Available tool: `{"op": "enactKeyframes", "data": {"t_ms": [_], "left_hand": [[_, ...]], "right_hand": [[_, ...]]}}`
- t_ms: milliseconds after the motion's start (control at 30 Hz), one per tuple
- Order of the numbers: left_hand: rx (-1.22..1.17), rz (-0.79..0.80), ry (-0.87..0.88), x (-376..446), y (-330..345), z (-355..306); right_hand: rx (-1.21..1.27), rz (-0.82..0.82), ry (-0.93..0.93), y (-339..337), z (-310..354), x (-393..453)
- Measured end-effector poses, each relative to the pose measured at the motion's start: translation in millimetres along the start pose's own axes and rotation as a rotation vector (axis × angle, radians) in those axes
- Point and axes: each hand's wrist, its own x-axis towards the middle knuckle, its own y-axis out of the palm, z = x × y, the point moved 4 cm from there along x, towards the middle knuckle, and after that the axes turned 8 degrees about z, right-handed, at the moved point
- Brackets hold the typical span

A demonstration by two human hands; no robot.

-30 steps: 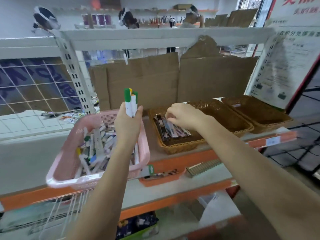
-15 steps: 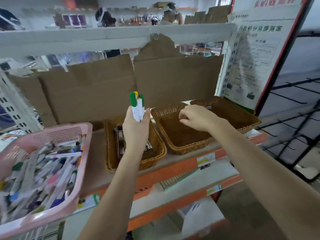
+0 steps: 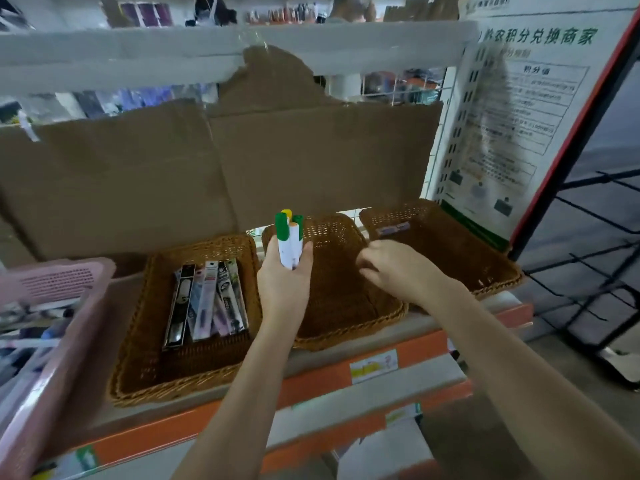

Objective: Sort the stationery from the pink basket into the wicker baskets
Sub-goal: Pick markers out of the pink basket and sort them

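My left hand is shut on a small bunch of white markers with green and yellow caps, held upright over the middle wicker basket. My right hand hovers over the gap between the middle basket and the right wicker basket, fingers curled; whether it holds anything is hidden. The left wicker basket holds several flat pen packs. The right basket has one small item at its back. The pink basket is at the far left edge.
Brown cardboard sheets stand behind the baskets. A white shelf beam runs overhead. A printed poster on a red-framed board stands at the right. An orange-edged lower shelf sits below the baskets.
The view has shifted right, so the pink basket slid further left. My right hand has moved from over the middle basket toward the right basket. My left hand still holds the markers upright.
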Motion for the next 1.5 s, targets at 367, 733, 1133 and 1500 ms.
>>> {"op": "enactKeyframes", "data": {"t_ms": [367,733,1133,1500], "left_hand": [[0.101,-0.156,-0.063,-31.3,28.8,15.5],[0.332,0.053,-0.054,17.4,29.8,13.2],[1.247,0.630,0.085,131.9,84.3,74.7],[1.191,0.631,0.335,144.7,87.5,80.1]], "right_hand": [[0.113,-0.075,-0.131,51.2,-0.9,-28.1],[0.127,-0.518,-0.218,67.4,1.1,-43.9],[0.089,-0.543,-0.197,74.0,-0.9,-41.7],[0.068,-0.535,-0.177,79.2,-2.1,-40.5]]}}
